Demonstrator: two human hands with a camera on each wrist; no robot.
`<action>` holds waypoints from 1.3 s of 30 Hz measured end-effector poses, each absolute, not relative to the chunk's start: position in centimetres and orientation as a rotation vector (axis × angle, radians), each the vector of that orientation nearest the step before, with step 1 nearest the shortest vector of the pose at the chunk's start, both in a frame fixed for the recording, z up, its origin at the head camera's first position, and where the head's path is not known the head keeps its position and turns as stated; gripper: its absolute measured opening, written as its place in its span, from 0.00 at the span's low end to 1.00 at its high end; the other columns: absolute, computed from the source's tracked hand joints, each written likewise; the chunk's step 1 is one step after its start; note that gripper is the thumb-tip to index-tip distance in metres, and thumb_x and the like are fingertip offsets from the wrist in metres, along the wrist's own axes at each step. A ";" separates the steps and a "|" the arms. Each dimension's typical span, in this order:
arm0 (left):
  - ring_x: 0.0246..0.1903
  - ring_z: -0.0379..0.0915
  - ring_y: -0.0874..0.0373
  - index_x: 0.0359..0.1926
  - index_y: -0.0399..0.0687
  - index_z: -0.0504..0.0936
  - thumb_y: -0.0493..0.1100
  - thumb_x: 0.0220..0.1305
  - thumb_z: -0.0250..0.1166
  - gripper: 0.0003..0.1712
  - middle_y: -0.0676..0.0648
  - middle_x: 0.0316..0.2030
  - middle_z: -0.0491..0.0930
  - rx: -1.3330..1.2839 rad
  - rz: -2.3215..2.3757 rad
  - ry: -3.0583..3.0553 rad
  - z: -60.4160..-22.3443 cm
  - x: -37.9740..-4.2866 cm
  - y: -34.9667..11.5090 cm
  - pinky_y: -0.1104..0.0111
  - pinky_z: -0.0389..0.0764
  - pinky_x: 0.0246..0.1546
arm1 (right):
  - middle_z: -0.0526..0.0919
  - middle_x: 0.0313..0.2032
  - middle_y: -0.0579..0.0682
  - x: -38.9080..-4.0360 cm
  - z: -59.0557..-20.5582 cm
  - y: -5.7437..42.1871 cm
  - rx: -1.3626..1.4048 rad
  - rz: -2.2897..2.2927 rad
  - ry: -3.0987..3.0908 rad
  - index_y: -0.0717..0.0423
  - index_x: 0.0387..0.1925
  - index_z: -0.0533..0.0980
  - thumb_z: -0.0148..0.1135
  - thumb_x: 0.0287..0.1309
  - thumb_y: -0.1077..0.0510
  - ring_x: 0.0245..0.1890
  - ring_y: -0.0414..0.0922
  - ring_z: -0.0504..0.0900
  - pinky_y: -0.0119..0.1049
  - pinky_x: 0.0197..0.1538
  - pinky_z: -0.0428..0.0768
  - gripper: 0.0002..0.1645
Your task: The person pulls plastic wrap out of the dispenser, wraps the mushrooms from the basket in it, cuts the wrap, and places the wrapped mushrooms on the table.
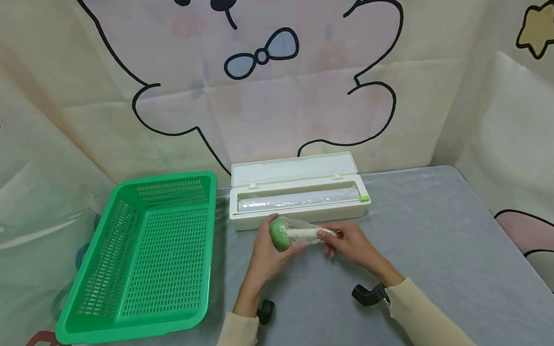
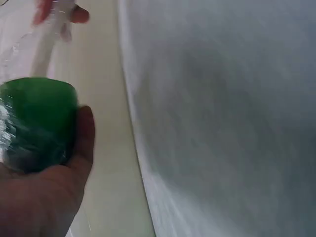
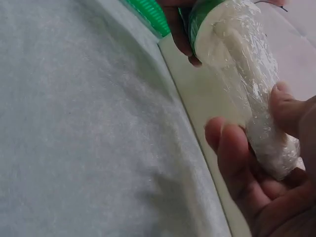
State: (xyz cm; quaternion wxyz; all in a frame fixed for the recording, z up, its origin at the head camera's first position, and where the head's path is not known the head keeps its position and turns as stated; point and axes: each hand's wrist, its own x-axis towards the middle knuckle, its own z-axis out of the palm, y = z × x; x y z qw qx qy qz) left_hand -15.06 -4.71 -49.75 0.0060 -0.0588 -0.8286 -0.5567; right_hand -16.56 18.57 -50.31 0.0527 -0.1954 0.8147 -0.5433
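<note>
Both hands hold a mushroom-shaped object, with a green cap and a pale stem, wrapped in clear cling film. My left hand grips the green cap, thumb on one side and fingers on the other. At the far end of the stem, my right hand pinches the film-covered tip between thumb and fingers. The object is held level just in front of a white cling film dispenser, whose lid stands raised. Inside lies a roll of clear film.
A green plastic basket with slotted walls stands on the left of the grey-covered table. At the dispenser's right end sits a small light-green piece. A printed curtain hangs right behind the table.
</note>
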 end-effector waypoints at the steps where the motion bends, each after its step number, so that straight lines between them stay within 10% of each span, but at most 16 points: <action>1: 0.56 0.72 0.46 0.70 0.38 0.65 0.53 0.55 0.79 0.49 0.38 0.60 0.72 -0.215 -1.680 -2.598 -49.9 -14.9 -4.7 0.49 0.75 0.55 | 0.83 0.19 0.59 -16.7 -50.6 18.6 -0.591 -1.643 2.460 0.72 0.54 0.80 0.58 0.72 0.66 0.16 0.58 0.80 0.45 0.21 0.80 0.15; 15: 0.55 0.72 0.43 0.66 0.33 0.67 0.47 0.47 0.84 0.51 0.37 0.56 0.74 -0.363 -1.323 -2.770 -50.5 -14.5 -5.7 0.49 0.74 0.57 | 0.88 0.36 0.49 -16.7 -51.4 19.1 -0.775 -1.354 2.777 0.58 0.49 0.86 0.78 0.51 0.62 0.24 0.33 0.74 0.31 0.28 0.76 0.20; 29: 0.58 0.73 0.36 0.65 0.28 0.67 0.32 0.45 0.82 0.48 0.31 0.59 0.75 -0.257 -1.267 -2.814 -50.6 -13.7 -4.7 0.45 0.73 0.59 | 0.77 0.27 0.43 -16.6 -51.7 19.3 -0.877 -0.904 2.982 0.63 0.44 0.86 0.79 0.48 0.61 0.26 0.35 0.71 0.32 0.30 0.74 0.19; 39: 0.64 0.67 0.35 0.73 0.31 0.59 0.41 0.44 0.85 0.61 0.30 0.66 0.68 -0.210 -1.417 -2.808 -50.5 -13.6 -5.3 0.45 0.71 0.62 | 0.78 0.46 0.56 -16.5 -51.9 19.4 -0.843 -0.834 2.950 0.66 0.56 0.80 0.77 0.53 0.63 0.34 0.44 0.76 0.41 0.38 0.77 0.28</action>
